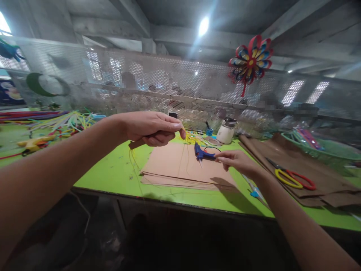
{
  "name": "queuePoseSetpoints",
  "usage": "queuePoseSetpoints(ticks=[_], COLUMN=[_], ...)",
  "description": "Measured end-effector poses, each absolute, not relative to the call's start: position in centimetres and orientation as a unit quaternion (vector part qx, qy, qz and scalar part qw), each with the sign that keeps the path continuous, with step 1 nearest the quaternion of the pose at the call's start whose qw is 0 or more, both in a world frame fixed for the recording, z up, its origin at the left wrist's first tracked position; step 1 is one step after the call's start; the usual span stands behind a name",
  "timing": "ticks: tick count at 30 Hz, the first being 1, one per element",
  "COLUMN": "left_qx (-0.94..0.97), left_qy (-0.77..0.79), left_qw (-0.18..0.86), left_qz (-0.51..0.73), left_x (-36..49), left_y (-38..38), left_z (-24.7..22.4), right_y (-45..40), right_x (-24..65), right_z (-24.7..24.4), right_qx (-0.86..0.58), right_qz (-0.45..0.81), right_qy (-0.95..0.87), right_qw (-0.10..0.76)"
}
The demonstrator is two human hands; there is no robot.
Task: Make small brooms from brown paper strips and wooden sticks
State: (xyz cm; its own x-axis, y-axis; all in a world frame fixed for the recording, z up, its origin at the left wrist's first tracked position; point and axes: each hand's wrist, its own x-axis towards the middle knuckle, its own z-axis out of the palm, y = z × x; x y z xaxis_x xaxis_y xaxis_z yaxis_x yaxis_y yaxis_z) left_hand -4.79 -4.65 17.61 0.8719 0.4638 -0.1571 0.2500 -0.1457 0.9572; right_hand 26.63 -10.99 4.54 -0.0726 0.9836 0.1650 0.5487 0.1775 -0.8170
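My left hand (pixel 156 130) is closed above the table, gripping a folded brown paper strip (pixel 137 143) whose end sticks out below the wrist. Thin yellow strands (pixel 134 156) trail from the strip, and more hang near the fingertips. To the right, my right hand (pixel 238 161) pinches the handle end of a blue glue gun (pixel 205 153), its nozzle pointing down. Beneath both hands lies a stack of tan cardboard sheets (pixel 166 162) at the front of the green table (pixel 107 173).
Scissors with yellow and red handles (pixel 295 178) rest on brown paper (pixel 318 188) at right, near a green basket (pixel 335 150). A white jug (pixel 226 131) stands behind. Colourful pipe cleaners (pixel 67 122) lie at left; a flower decoration (pixel 252 62) hangs above.
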Motion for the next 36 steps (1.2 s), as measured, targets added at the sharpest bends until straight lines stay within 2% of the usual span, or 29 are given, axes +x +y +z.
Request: queuePoseSetpoints(ticks=[5, 8, 12, 15, 21, 25, 32, 36], left_qx=[0.758, 0.761, 0.757, 0.753, 0.763, 0.78, 0.799, 0.791], left_qy=[0.24, 0.226, 0.223, 0.229, 0.213, 0.212, 0.233, 0.225], left_qw=[0.601, 0.604, 0.608, 0.61, 0.605, 0.587, 0.554, 0.567], left_qz=[0.083, 0.069, 0.08, 0.091, 0.073, 0.045, 0.023, 0.043], left_x=[-5.3, -5.6, -6.1, -6.6, -7.3, -8.0, -9.4, -10.0], left_y=[-5.4, -5.9, -6.4, -6.5, -6.9, -6.9, -6.5, -6.8], left_z=[17.8, 17.8, 17.4, 17.0, 16.5, 16.1, 14.1, 13.5], right_y=[-10.3, -9.5, -8.7, -8.4, -7.9, -8.0, -9.6, -9.4], right_x=[21.2, 17.8, 16.1, 16.2, 17.1, 19.1, 23.5, 24.8], right_z=[7.8, 9.0, 8.6, 7.2, 5.5, 5.9, 8.9, 8.4], right_qx=[-0.436, -0.352, -0.285, -0.29, -0.325, -0.366, -0.454, -0.477], right_qz=[0.381, 0.452, 0.547, 0.564, 0.533, 0.468, 0.294, 0.244], right_qy=[-0.726, -0.755, -0.754, -0.736, -0.713, -0.719, -0.78, -0.795], right_qw=[0.371, 0.32, 0.226, 0.236, 0.32, 0.361, 0.316, 0.283])
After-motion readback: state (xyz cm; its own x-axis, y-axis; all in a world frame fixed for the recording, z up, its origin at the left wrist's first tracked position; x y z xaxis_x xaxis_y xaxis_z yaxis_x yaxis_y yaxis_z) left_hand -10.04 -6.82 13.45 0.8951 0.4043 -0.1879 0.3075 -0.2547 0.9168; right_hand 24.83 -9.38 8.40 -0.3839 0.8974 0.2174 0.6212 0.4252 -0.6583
